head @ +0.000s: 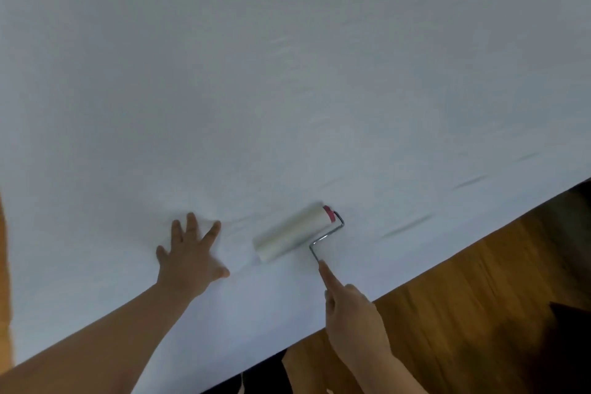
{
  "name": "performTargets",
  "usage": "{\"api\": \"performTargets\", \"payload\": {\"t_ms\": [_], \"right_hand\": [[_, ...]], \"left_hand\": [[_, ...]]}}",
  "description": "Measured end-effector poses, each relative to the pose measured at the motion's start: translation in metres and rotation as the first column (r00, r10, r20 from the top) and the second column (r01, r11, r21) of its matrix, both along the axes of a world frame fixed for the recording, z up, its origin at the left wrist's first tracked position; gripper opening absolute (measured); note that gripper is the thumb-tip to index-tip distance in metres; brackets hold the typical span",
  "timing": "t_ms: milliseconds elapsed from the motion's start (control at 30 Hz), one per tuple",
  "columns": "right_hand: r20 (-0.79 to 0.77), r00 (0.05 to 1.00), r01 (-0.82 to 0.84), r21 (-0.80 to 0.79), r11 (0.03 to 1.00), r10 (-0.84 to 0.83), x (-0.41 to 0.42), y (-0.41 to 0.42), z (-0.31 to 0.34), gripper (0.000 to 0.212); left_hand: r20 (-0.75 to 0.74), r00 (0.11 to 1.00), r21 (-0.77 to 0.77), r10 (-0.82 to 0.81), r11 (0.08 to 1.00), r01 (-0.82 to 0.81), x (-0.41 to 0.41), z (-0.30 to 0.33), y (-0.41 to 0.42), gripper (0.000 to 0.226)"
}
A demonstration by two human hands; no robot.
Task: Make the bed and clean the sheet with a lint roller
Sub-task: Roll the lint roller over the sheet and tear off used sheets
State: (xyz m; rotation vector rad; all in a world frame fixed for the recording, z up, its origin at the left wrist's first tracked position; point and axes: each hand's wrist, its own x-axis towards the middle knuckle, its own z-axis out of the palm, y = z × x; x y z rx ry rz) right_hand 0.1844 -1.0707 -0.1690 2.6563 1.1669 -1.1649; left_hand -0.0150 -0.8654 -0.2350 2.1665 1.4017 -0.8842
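One lint roller (295,232) on sheet (287,89); right hand (351,313) apparently grips handle; left hand (188,257) splayed flat.

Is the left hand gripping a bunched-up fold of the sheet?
No, the left hand lies flat on the white sheet with fingers spread, beside the lint roller that the right hand holds.

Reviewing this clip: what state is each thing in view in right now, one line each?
Sheet: spread over the bed, mostly smooth, faint creases near the hands.
Lint roller: lying on the sheet, wire frame toward the right hand.
Left hand: fingers spread, pressing flat on the sheet.
Right hand: gripping the roller's handle, index finger extended along it.
Wooden floor: visible beyond the bed edge.
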Motion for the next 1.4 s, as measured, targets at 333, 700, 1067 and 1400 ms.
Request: {"api": "performTargets", "payload": {"t_ms": [333,700,1067,1400], "right_hand": [[0.001,1.000,0.028,0.248,0.968,-0.029,-0.002,0.167,-0.050,0.056],[0.051,0.999,-0.010,0.230,0.973,-0.001,0.002,0.289,-0.052,0.059],[0.000,0.990,0.141,0.215,0.966,-0.144,-0.040,0.138,-0.040,0.047],[-0.043,0.951,0.308,0.081,0.948,-0.306,-0.100,-0.024,-0.025,0.052]], "left_hand": [[0.027,0.999,0.008,0.020,1.000,-0.020,-0.006,-0.025,-0.001,0.105],[0.225,0.960,0.001,-0.168,0.985,0.173,-0.055,-0.015,0.003,0.090],[0.292,0.939,-0.035,-0.180,0.979,0.199,-0.158,0.007,-0.043,0.080],[0.210,0.943,-0.014,-0.257,0.964,0.266,-0.212,0.020,-0.084,0.077]]}}
